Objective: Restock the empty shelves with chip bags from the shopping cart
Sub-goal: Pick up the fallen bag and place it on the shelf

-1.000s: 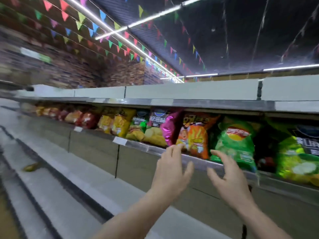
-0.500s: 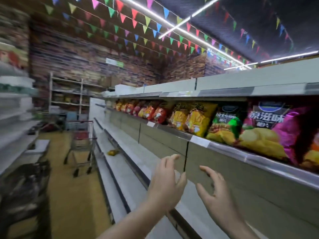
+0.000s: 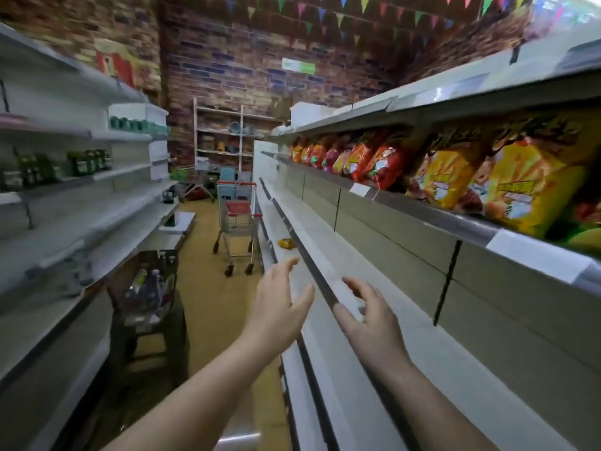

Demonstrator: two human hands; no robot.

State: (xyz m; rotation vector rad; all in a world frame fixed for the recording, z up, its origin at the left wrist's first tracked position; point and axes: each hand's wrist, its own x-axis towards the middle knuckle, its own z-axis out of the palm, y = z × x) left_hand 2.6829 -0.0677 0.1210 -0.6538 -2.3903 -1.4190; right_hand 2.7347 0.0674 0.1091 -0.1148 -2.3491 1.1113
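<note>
Both forearms stretch out in front, bare, reaching down the aisle. The left hand (image 3: 279,307) is up with its palm turned inward, fingers straight and together, thumb spread off to the right; it holds nothing. The right hand (image 3: 374,323) sits beside it, a gap between the two, back of the hand to the camera, fingers loosely bent at the knuckles and spread a little; nothing in its grasp either. Both hover in the air, the right one over the edge of the bare lower shelf (image 3: 383,323) on the right side of the aisle, the left over the floor and the shelf's front lip.

Up to the right, the upper shelf (image 3: 455,219) carries a row of chip bags (image 3: 507,177) standing upright behind a metal rail: big yellow and orange ones nearest, red ones next, then smaller orange and pink bags running away down the row. They are puffed and glossy, their print blurred. White price tags (image 3: 536,255) sit on the rail.

Further along, one small yellow bag (image 3: 287,243) lies flat on a low shelf, alone. Beyond it the cart (image 3: 239,219) stands in the aisle just beside the shelving, red trim, wire basket, well apart from the hands; whether there are bags inside I cannot tell. On the left, shelves (image 3: 81,229) with dark bottles (image 3: 87,162), blurred. A brick wall (image 3: 247,76) closes the far end.
</note>
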